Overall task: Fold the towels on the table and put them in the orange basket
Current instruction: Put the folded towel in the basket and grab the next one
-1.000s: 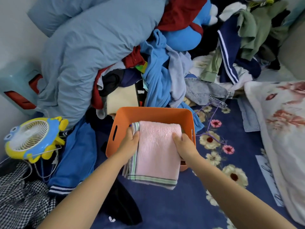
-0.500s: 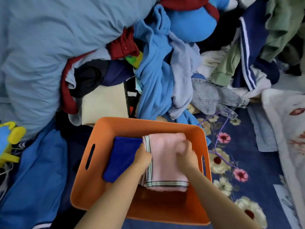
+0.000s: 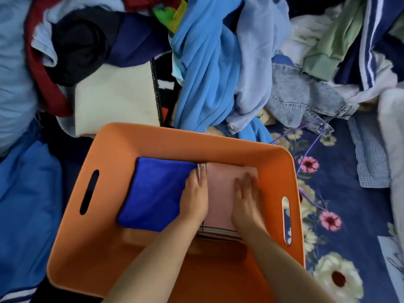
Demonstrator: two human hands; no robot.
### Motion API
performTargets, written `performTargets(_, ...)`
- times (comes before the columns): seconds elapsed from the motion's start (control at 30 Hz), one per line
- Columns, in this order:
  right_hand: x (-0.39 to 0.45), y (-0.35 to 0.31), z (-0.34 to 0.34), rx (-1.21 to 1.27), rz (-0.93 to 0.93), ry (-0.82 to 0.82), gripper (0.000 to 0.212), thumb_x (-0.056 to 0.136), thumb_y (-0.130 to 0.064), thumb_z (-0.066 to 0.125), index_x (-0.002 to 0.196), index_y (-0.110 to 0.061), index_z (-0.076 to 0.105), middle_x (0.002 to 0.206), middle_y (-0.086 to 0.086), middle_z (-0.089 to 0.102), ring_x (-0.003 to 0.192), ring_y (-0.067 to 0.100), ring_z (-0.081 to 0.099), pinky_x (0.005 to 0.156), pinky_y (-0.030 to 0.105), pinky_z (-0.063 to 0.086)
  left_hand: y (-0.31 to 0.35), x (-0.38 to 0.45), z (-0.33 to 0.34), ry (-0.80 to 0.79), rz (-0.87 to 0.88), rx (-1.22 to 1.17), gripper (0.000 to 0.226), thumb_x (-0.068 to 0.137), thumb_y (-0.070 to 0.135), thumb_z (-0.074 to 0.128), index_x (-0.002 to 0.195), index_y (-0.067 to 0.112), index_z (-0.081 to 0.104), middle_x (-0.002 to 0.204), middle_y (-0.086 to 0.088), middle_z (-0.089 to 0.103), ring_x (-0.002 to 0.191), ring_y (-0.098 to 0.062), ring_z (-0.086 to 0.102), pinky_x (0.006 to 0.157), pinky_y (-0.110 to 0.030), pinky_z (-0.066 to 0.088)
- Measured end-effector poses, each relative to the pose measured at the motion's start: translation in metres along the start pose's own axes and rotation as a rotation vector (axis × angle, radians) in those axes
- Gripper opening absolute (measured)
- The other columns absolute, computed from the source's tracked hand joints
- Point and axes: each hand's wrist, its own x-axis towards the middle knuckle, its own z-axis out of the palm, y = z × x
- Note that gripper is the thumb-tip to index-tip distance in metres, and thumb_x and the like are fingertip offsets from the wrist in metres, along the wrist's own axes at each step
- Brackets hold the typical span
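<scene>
The orange basket [image 3: 218,141] sits on a floral blue sheet [image 3: 341,237], and both hands reach down into it. Inside, a folded pink towel [image 3: 220,193] lies flat on the basket's floor toward its right wall, its striped hem [image 3: 218,234] showing at the near edge. A folded blue towel [image 3: 157,193] lies just beside it on the left, touching it along one side.

The left hand [image 3: 195,197] rests over the seam where the two towels meet, fingers fairly straight and pointing to the basket's far wall, the fingertips at the pink towel's striped left edge. The right hand [image 3: 248,199] lies flat on the pink towel's right part, fingers straight and close together, pressing down; it is slightly blurred. Neither hand curls round anything.

Beyond the basket's far wall is a heap of clothes [image 3: 209,73], with a denim piece [image 3: 299,95] to the heap's right. Slot handles show in the basket's left and right walls.
</scene>
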Motion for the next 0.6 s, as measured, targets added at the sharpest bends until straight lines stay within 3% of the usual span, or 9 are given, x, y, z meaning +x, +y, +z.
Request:
performTargets(0.07,0.003,0.003,0.004,-0.097,-0.058,-0.045,0.065,0.095,-0.004,0.025,0.148,-0.015,-0.01,0.153,0.009,-0.028,0.142,0.026,-0.024,0.117,0.038,-0.01,-0.003,-0.002,0.007,0.053,0.19,0.13,0.056,0.078,-0.007,0.041,0.132,0.005,0.05,0.132,-0.022,0.054,0.118,-0.034,0.058,0.085,-0.033,0.054)
performTargets(0.1,0.005,0.004,0.006,-0.157,-0.061,-0.082,0.063,0.096,-0.007,0.025,0.148,-0.016,-0.009,0.153,0.008,-0.028,0.143,0.025,-0.023,0.118,0.037,-0.006,0.0,-0.005,0.002,-0.018,0.202,0.176,0.054,0.081,-0.006,0.035,0.132,0.003,0.049,0.138,-0.021,0.048,0.126,-0.034,0.051,0.094,-0.033,0.05)
performTargets(0.17,0.01,0.008,0.006,-0.237,-0.064,-0.174,0.058,0.099,-0.014,0.024,0.148,-0.017,-0.007,0.154,0.006,-0.027,0.144,0.024,-0.019,0.118,0.036,0.001,0.0,-0.007,-0.001,-0.249,0.154,0.219,0.057,0.091,-0.007,0.028,0.146,0.002,0.019,0.157,-0.012,0.012,0.146,-0.027,0.013,0.115,-0.033,0.024)
performTargets(0.23,0.012,0.008,0.004,-0.292,-0.085,-0.249,0.057,0.1,-0.018,0.023,0.148,-0.018,-0.007,0.153,0.005,-0.027,0.144,0.023,-0.018,0.118,0.036,0.002,-0.001,-0.004,-0.005,-0.361,0.09,0.268,0.063,0.092,-0.007,0.03,0.149,0.007,0.006,0.159,-0.005,-0.003,0.147,-0.023,-0.003,0.119,-0.034,0.012)
performTargets(0.33,0.007,0.006,-0.005,-0.303,-0.084,-0.284,0.056,0.1,-0.02,0.023,0.148,-0.018,-0.006,0.154,0.004,-0.025,0.145,0.023,-0.016,0.119,0.036,0.002,0.005,-0.005,-0.021,-0.364,0.134,0.387,0.066,0.088,-0.005,0.042,0.147,0.008,0.015,0.158,-0.007,0.001,0.146,-0.026,0.0,0.118,-0.038,0.016)
performTargets(0.47,-0.013,-0.01,-0.025,-0.257,-0.118,-0.229,0.054,0.1,-0.02,0.025,0.149,-0.017,0.003,0.157,0.005,-0.015,0.146,0.024,-0.008,0.119,0.037,0.007,0.016,-0.015,-0.063,-0.326,0.122,0.464,0.048,0.089,0.001,0.043,0.136,0.009,0.039,0.15,-0.012,0.023,0.141,-0.03,0.019,0.11,-0.04,0.029)
performTargets(0.6,-0.042,-0.029,-0.072,-0.302,-0.228,-0.118,0.046,0.096,-0.015,0.034,0.141,-0.01,0.031,0.158,0.004,-0.009,0.146,0.025,-0.006,0.116,0.042,0.017,0.027,-0.021,-0.122,-0.223,0.129,0.549,0.039,0.09,0.004,0.04,0.128,0.009,0.048,0.142,-0.012,0.035,0.134,-0.029,0.03,0.105,-0.04,0.034)
